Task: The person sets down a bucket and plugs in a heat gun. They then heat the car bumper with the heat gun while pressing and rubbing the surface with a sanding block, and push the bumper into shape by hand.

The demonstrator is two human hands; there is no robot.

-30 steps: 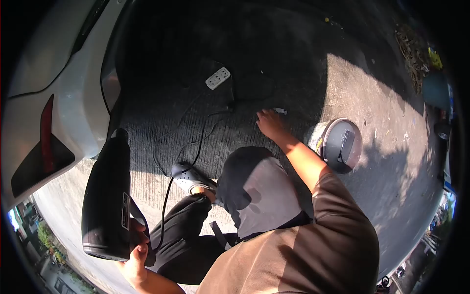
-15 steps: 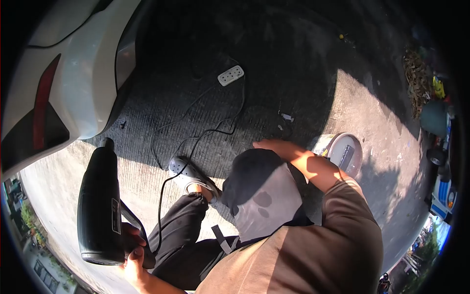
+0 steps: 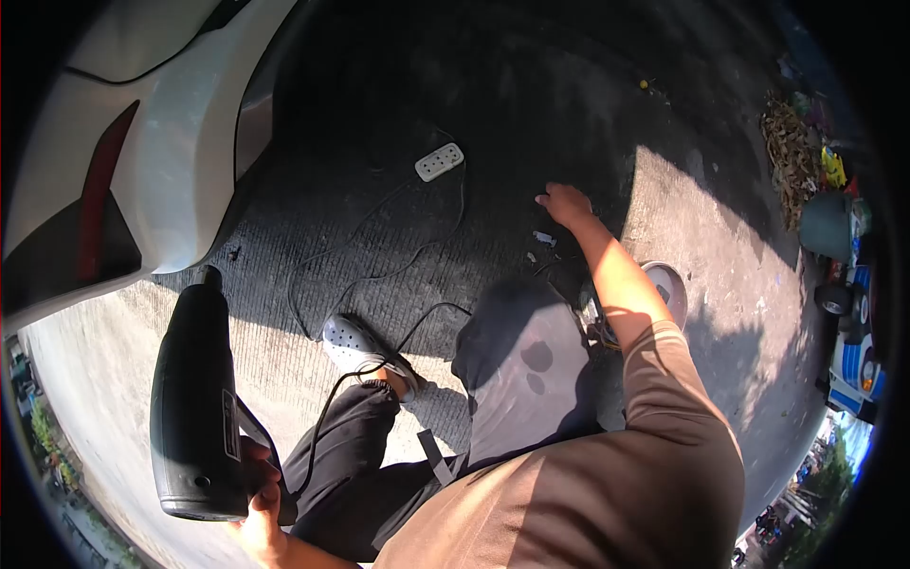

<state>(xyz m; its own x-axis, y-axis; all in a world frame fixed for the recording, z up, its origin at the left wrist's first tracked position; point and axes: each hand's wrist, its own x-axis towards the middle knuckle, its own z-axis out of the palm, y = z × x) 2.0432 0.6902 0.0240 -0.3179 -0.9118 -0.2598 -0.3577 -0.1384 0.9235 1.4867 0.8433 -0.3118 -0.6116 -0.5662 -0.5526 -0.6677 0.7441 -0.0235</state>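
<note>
2 hands are well apart: the left hand (image 3: 262,486) wraps the handle (image 3: 286,504) of the tool (image 3: 192,408), nozzle (image 3: 212,278) near the car (image 3: 190,133); the right hand (image 3: 567,204) hovers, fingers bent, whether pinching anything I cannot tell. The tool looks stiff, smooth and rear-heavy, best held by the handle. Its cord (image 3: 323,417) trails towards ribbed, partly sunlit ground (image 3: 730,256), where a power strip (image 3: 440,162) and a bucket (image 3: 670,287) sit.
</note>
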